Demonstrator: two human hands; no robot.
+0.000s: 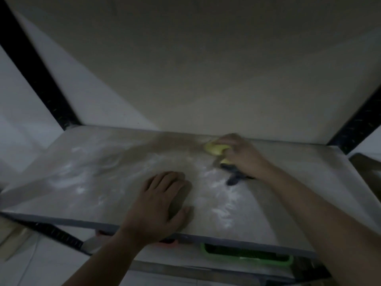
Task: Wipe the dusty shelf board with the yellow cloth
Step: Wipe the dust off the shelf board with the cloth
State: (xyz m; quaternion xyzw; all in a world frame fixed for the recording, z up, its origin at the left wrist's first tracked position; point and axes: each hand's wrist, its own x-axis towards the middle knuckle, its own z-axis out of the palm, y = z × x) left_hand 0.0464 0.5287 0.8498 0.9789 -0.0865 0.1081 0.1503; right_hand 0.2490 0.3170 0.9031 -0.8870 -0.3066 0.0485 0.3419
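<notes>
The shelf board is pale grey and streaked with white dust, with thicker patches in its middle and left. My right hand presses a bunched yellow cloth onto the board near its back edge, right of centre. A dark piece of fabric or strap pokes out under that hand. My left hand lies flat on the board near the front edge, fingers apart, holding nothing.
The underside of another shelf hangs low above the board. Black metal uprights stand at the back left and back right. A green basket and a red item sit on the level below.
</notes>
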